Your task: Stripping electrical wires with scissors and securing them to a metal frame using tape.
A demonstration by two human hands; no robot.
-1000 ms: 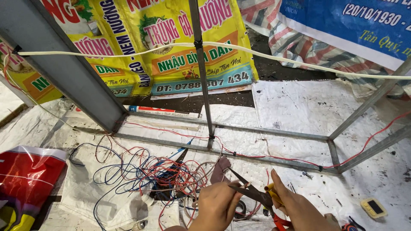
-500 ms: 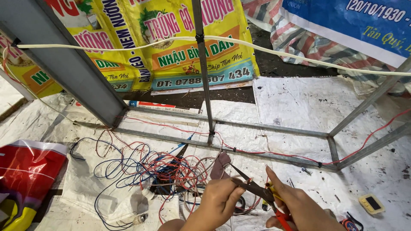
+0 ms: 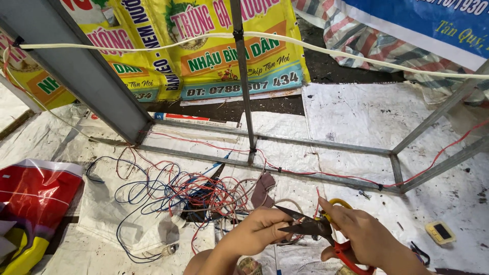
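Looking down from the head camera, the right hand (image 3: 364,237) grips a pair of scissors (image 3: 318,229) by the red and yellow handles. The dark blades are a little open and point left, toward the left hand (image 3: 260,231). That hand is pinched shut on a thin red wire (image 3: 293,221), right at the blade tips. So the long line of the scissors runs sideways, from right hand to left. A tangle of wires (image 3: 178,193) lies just past the left hand, on the white sheet (image 3: 356,117).
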